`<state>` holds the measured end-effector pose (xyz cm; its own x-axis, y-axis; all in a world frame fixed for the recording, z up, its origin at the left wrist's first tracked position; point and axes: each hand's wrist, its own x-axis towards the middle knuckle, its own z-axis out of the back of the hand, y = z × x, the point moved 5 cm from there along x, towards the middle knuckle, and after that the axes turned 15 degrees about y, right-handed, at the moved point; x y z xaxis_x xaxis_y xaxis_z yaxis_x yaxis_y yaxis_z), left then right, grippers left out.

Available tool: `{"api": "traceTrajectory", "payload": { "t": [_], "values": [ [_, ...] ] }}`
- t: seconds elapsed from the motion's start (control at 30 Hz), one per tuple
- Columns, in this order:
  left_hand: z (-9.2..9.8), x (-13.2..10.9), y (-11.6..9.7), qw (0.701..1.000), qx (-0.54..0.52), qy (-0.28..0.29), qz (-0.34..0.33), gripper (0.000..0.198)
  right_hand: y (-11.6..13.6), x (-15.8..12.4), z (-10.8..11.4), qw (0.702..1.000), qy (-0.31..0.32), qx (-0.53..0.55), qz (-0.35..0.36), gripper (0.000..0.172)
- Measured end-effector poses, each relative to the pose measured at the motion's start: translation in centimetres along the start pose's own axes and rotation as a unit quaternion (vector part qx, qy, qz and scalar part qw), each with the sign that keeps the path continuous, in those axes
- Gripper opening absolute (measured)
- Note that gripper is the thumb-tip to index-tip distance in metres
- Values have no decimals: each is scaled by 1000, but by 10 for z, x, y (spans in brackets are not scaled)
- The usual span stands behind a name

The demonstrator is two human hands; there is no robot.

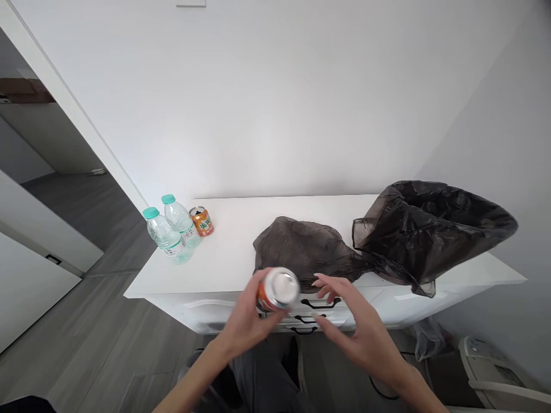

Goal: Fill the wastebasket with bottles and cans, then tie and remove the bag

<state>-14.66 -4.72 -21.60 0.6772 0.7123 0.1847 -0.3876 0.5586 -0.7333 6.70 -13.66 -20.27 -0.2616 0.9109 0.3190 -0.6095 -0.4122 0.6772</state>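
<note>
My left hand (pixel 249 321) is wrapped round an orange can (pixel 279 288), its silver end facing up, over the front edge of the white cabinet top (pixel 228 269). Just right of the can, my right hand (pixel 353 321) has its fingers apart and holds nothing. Behind both hands a dark plastic bag (pixel 301 249) lies flattened on the top. It runs rightward to another dark bag (pixel 434 229), which stands with its mouth spread wide.
Two clear bottles with green caps (pixel 169 232) and a second orange can (pixel 201 221) stand at the left end. Black drawer handles (pixel 321 304) are on the cabinet front. A pale machine (pixel 499 367) is on the floor at right.
</note>
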Motion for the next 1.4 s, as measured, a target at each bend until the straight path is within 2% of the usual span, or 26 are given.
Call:
{"api": "traceTrajectory", "payload": {
  "t": [0.07,0.13,0.23,0.33,0.4,0.47,0.57,0.67,0.8,0.97,1.1,1.2,1.3,1.4],
  "values": [
    [34,-12,26,993,4,-79,83,58,-34,7,-2,999,-5,16,-33,47],
    [71,-24,48,981,32,-117,154,66,-73,14,-3,997,-18,30,-75,43],
    [117,-30,68,961,142,-101,217,79,-128,26,-6,988,-38,76,-125,46],
    [142,-12,69,924,332,-32,188,67,-164,38,-11,977,-59,131,-157,50],
    [145,11,69,895,423,23,140,50,-177,42,-15,970,-69,151,-176,51],
    [143,36,74,881,456,72,102,37,-181,44,-19,968,-73,151,-187,51],
    [139,73,92,883,447,124,68,27,-180,43,-24,972,-63,123,-188,48],
    [142,98,122,884,435,151,79,24,-180,41,-25,976,-51,93,-191,43],
    [152,112,159,902,392,147,102,28,-181,42,-23,976,-42,90,-196,41],
    [159,115,176,910,379,129,106,33,-182,44,-22,977,-40,84,-191,40],
    [160,120,178,912,376,120,111,30,-184,44,-23,977,-39,79,-192,39],
    [158,120,171,920,365,98,108,26,-184,44,-24,977,-40,76,-194,39],
    [150,112,150,931,352,72,72,26,-184,43,-23,977,-38,73,-195,40],
    [128,97,116,935,348,69,25,35,-183,45,-23,977,-32,72,-197,42]
  ]
}}
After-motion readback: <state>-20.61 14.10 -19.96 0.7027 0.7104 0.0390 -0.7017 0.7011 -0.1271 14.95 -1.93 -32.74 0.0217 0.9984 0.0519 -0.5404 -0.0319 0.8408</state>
